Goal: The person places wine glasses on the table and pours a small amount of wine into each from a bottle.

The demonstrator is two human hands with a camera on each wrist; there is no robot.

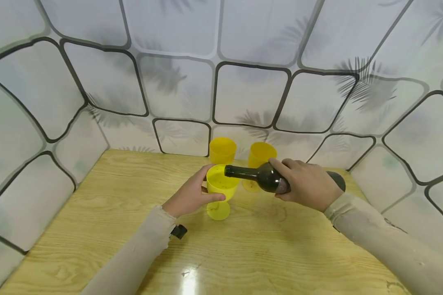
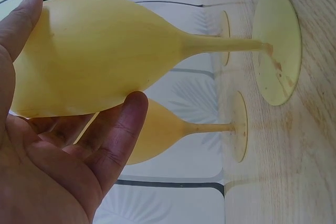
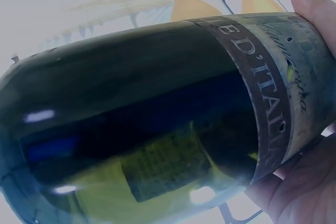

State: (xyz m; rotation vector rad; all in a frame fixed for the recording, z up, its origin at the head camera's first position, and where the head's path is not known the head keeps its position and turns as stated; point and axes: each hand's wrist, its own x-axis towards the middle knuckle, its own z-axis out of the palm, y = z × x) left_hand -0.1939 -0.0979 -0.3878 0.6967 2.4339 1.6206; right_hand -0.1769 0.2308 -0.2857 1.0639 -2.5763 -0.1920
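The person's right hand (image 1: pixel 308 184) is wrapped around the body of a dark green wine bottle (image 1: pixel 260 177), holding it tipped almost level with its neck reaching left, the mouth just over the rim of the nearest yellow goblet (image 1: pixel 221 191). That goblet stands upright on the wooden table (image 1: pixel 107 213), and the left hand (image 1: pixel 190 196) cups its bowl, thumb in front and fingers curled behind. Two more yellow goblets (image 1: pixel 222 150) stand close behind it near the tiled wall (image 1: pixel 251 94), one partly hidden by the bottle. From the right wrist, the bottle's grey label band (image 3: pixel 273 98) fills the view, lettering only partly legible
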